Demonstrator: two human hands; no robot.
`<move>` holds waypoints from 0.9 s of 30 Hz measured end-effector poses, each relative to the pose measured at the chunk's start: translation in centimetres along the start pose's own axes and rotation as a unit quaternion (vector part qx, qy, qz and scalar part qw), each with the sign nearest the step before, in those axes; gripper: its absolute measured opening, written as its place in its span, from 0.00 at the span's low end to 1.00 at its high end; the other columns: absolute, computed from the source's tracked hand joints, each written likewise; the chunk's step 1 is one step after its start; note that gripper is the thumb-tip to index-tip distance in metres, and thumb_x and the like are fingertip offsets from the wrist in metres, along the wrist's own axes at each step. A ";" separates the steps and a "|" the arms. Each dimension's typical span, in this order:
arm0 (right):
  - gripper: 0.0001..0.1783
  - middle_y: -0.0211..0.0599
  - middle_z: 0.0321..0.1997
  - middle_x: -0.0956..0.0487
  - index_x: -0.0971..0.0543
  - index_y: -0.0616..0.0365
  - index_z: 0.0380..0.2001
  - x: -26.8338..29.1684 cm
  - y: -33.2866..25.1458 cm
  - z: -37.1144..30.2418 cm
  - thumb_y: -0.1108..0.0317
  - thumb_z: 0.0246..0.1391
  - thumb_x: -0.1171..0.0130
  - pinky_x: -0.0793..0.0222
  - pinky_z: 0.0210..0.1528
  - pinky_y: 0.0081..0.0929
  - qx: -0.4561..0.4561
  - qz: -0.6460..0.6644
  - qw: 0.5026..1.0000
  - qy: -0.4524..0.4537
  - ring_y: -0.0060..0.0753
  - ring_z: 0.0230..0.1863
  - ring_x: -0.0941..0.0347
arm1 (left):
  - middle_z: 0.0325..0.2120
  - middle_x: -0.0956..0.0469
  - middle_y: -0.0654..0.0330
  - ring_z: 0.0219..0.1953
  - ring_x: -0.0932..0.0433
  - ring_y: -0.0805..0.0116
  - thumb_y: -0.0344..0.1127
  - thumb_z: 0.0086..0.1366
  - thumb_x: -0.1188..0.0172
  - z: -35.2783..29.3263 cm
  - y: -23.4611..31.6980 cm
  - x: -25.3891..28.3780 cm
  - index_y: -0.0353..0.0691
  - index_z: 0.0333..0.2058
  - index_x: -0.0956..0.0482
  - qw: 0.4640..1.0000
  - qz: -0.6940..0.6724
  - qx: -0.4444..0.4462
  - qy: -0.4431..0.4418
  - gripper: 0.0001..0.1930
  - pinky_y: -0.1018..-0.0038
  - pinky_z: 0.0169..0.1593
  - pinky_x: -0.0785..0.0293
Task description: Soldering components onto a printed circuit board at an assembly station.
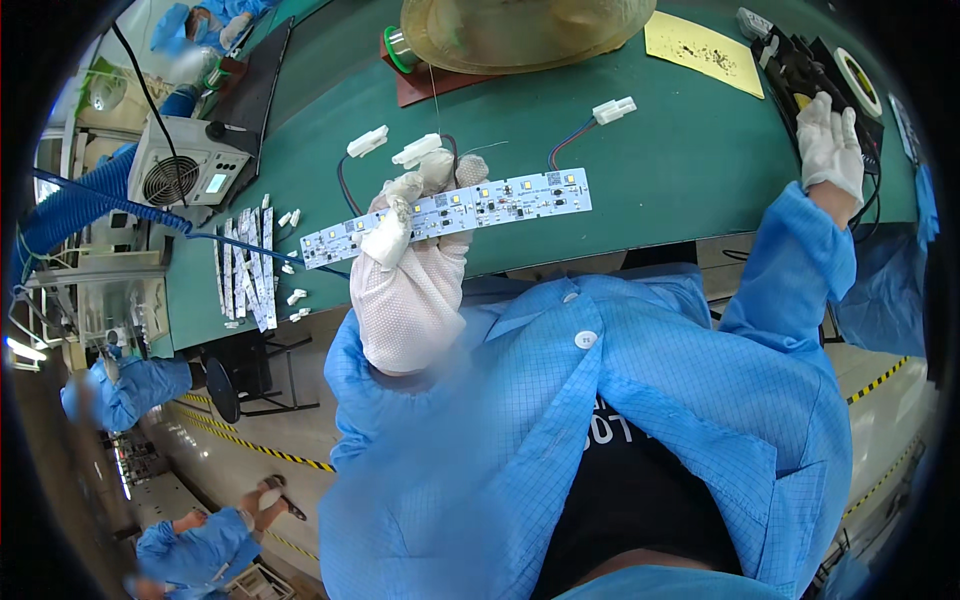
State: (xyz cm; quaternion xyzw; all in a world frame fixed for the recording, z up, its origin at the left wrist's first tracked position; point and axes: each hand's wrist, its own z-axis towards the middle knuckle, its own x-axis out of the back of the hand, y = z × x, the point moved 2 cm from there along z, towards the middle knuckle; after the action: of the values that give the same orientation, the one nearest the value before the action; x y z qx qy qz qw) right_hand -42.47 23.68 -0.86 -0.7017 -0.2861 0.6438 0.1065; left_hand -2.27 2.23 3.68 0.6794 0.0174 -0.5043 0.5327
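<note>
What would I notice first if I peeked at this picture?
Right in the middle, a white-gloved left hand holds up a long white light strip dotted with little yellow squares, wires trailing from it. Far to the right, the other gloved right hand reaches toward black tools at the edge of the green table. At the table's left edge lies a pile of more strips.

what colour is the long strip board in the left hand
White, with small yellow squares along it; the strip board shows in the head view.
</note>
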 end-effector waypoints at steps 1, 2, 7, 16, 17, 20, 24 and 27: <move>0.22 0.28 0.67 0.43 0.43 0.54 0.61 -0.1 -0.3 0.7 0.60 0.66 0.68 0.45 0.65 0.26 0.021 -0.058 0.998 0.003 0.28 0.68 0.51 | 0.51 0.33 0.44 0.55 0.33 0.45 0.35 0.64 0.47 0.0 -0.1 0.0 0.26 0.47 0.32 1.000 0.010 -0.004 -0.002 0.18 0.55 0.61 0.36; 0.23 0.32 0.66 0.41 0.42 0.55 0.61 -0.3 -0.5 1.5 0.59 0.66 0.67 0.43 0.62 0.25 0.037 -0.114 0.993 0.005 0.30 0.67 0.48 | 0.52 0.34 0.43 0.55 0.33 0.45 0.35 0.64 0.48 -0.2 0.0 -0.1 0.26 0.47 0.32 1.000 0.022 -0.011 -0.002 0.18 0.55 0.61 0.36; 0.29 0.49 0.57 0.30 0.37 0.59 0.58 1.6 -3.1 4.9 0.53 0.60 0.49 0.31 0.47 0.19 0.115 -0.309 0.943 -0.034 0.33 0.52 0.30 | 0.52 0.33 0.40 0.58 0.36 0.41 0.32 0.65 0.50 -0.2 -0.1 0.3 0.27 0.45 0.30 0.999 0.012 -0.039 0.008 0.14 0.53 0.62 0.37; 0.18 0.45 0.43 0.25 0.30 0.60 0.45 -2.9 -1.1 -13.5 0.58 0.59 0.47 0.30 0.47 0.24 0.543 -0.503 0.672 -0.017 0.37 0.43 0.26 | 0.52 0.32 0.40 0.59 0.37 0.42 0.32 0.67 0.53 0.4 0.0 -0.5 0.30 0.43 0.29 0.998 0.038 -0.023 0.051 0.12 0.55 0.62 0.37; 0.19 0.44 0.43 0.24 0.29 0.60 0.49 -2.8 -0.6 -14.9 0.59 0.60 0.47 0.29 0.45 0.21 0.576 -0.591 0.559 -0.084 0.36 0.42 0.25 | 0.52 0.33 0.40 0.59 0.38 0.42 0.32 0.67 0.53 0.6 0.0 -0.7 0.30 0.43 0.29 0.998 0.034 -0.014 0.043 0.12 0.55 0.62 0.37; 0.20 0.41 0.31 0.22 0.23 0.63 0.39 -4.6 4.1 -17.9 0.55 0.56 0.45 0.30 0.46 0.36 0.399 -0.326 0.793 -0.325 0.37 0.33 0.24 | 0.52 0.33 0.40 0.59 0.38 0.43 0.32 0.67 0.54 0.2 0.0 -0.1 0.31 0.43 0.29 0.999 0.033 -0.040 0.011 0.11 0.55 0.61 0.35; 0.20 0.28 0.13 0.30 0.21 0.64 0.34 -6.4 6.6 -19.7 0.54 0.52 0.43 0.36 0.45 0.41 0.292 -0.310 0.756 -0.497 0.23 0.16 0.36 | 0.52 0.31 0.46 0.57 0.33 0.57 0.34 0.67 0.51 0.2 0.2 -0.8 0.32 0.46 0.32 0.994 0.109 -0.017 0.023 0.13 0.67 0.56 0.32; 0.19 0.27 0.12 0.30 0.21 0.65 0.34 -6.8 7.3 -20.3 0.57 0.51 0.43 0.37 0.44 0.40 0.270 -0.306 0.750 -0.520 0.23 0.17 0.36 | 0.52 0.31 0.48 0.55 0.31 0.59 0.34 0.67 0.51 -0.3 0.4 -1.3 0.33 0.47 0.32 0.992 0.118 -0.015 0.038 0.13 0.69 0.54 0.31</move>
State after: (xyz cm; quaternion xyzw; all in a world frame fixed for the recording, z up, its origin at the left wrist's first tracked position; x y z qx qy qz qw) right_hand -21.03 18.47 4.09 -0.0752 -0.3112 0.8924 0.3180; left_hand -2.49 2.88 4.89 0.6873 -0.0351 -0.4112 0.5978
